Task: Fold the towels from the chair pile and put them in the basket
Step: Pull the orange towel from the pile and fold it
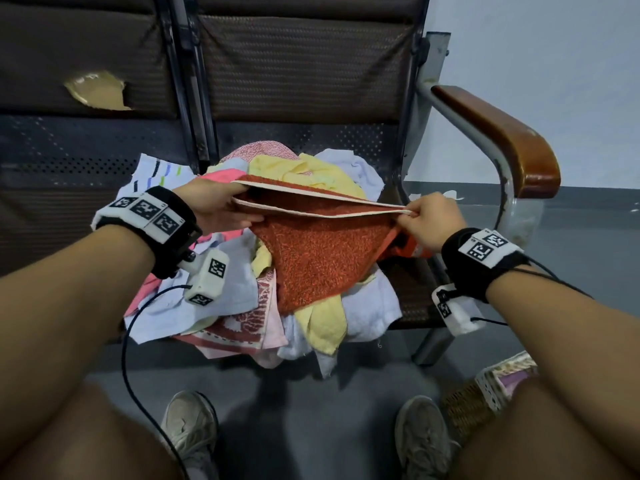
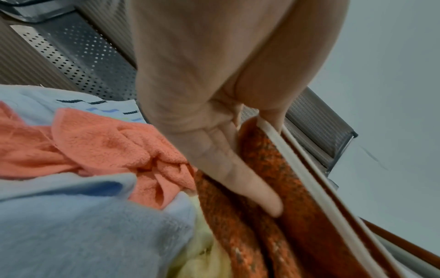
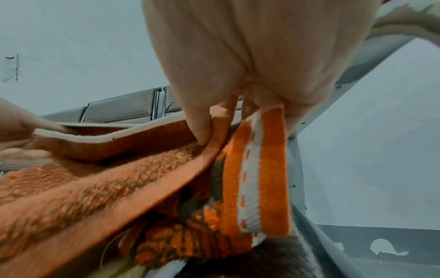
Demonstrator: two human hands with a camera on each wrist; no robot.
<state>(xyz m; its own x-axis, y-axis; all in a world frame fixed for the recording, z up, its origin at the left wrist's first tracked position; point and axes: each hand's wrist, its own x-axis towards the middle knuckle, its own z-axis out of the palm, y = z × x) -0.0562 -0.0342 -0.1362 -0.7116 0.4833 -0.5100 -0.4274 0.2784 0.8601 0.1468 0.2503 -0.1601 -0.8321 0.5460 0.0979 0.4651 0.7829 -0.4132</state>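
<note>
An orange-red towel (image 1: 322,258) with a cream border hangs doubled over the pile of towels (image 1: 214,306) on the chair seat. My left hand (image 1: 221,209) holds its left end, thumb on top and fingers (image 2: 240,176) underneath along the orange cloth (image 2: 285,188). My right hand (image 1: 429,220) pinches both right corners together; in the right wrist view the fingertips (image 3: 202,131) clamp the orange towel's edge (image 3: 257,169). The towel's top edges are stretched between the two hands. A wicker basket (image 1: 485,400) stands on the floor at lower right, partly hidden by my right knee.
The pile holds yellow (image 1: 325,323), white (image 1: 370,306), pink (image 1: 221,176) and pale blue (image 2: 83,225) towels. The chair's wooden armrest (image 1: 502,140) rises just right of my right hand. A torn seat back (image 1: 97,91) is at left. My shoes (image 1: 190,424) rest on the grey floor.
</note>
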